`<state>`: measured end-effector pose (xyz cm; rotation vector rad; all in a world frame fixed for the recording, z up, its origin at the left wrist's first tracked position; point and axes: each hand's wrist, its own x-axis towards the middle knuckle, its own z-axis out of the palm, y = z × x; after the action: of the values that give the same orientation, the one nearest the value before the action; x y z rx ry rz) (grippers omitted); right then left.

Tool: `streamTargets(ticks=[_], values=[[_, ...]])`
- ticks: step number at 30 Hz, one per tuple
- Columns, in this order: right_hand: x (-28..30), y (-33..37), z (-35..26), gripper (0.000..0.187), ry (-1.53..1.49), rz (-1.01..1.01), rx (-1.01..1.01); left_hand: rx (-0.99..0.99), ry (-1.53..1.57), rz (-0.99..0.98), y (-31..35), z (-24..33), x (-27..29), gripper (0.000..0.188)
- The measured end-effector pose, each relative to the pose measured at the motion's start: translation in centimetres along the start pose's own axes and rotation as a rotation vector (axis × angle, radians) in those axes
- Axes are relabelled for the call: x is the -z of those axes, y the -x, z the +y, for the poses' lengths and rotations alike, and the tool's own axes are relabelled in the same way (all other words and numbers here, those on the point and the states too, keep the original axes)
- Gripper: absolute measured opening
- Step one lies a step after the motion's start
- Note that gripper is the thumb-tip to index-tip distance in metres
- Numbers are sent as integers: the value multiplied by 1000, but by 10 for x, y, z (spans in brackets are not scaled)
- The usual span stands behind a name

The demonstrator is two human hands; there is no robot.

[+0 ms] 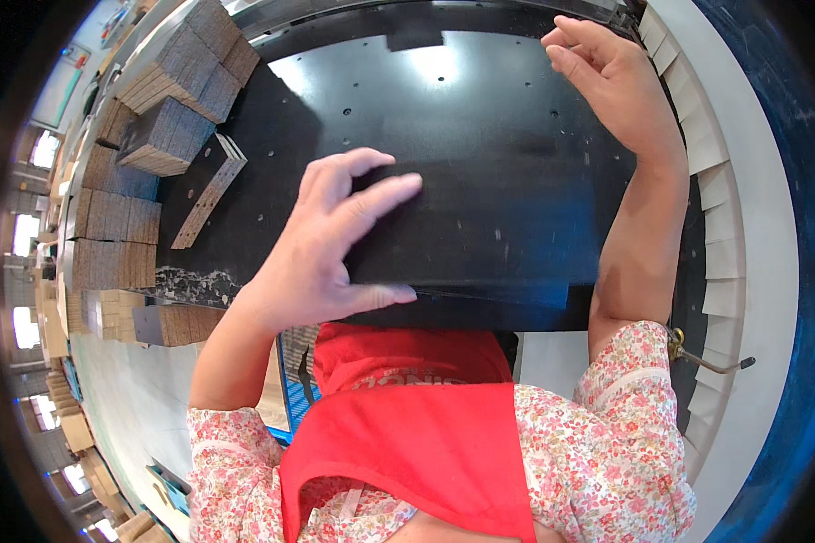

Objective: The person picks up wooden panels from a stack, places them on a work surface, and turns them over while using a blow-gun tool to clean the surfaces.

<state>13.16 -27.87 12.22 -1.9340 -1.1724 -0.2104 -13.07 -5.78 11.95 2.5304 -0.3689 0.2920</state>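
Over the near left part of a black tabletop (462, 208), my left hand (330, 231) is spread, its thumb apart from the fingers. It holds nothing that I can see, and I cannot tell if it touches the surface. My right hand (620, 90) is raised at the far right, beside the table's edge. Its fingers are loosely bent and the thumb stands a little apart, with nothing visible between them. Nearest to the left hand on its far left lie a few narrow dark-faced board strips (210, 195) with holes along their edges.
Stacks of dark-faced particle boards (186, 72) line the table's left side, with more board blocks (113, 262) nearer me. Pale overlapping flaps (723, 244) and a white rail (761, 217) border the right. A thin metal rod (711, 362) juts out by my right elbow.
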Motion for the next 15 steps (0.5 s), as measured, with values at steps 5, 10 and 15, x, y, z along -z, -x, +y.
streamTargets(ticks=[5, 10, 15], values=[[-7, -4, -9, 33, -51, -95, -66, 337, 818, 64, -6, -33, 12, 87], [-23, -6, -9, 46, -361, -132, 44, 346, 1393, -24, -26, -58, 24, 72], [-32, -7, -23, 49, -389, -80, -33, 317, 1615, -193, -26, -75, 23, 79]])
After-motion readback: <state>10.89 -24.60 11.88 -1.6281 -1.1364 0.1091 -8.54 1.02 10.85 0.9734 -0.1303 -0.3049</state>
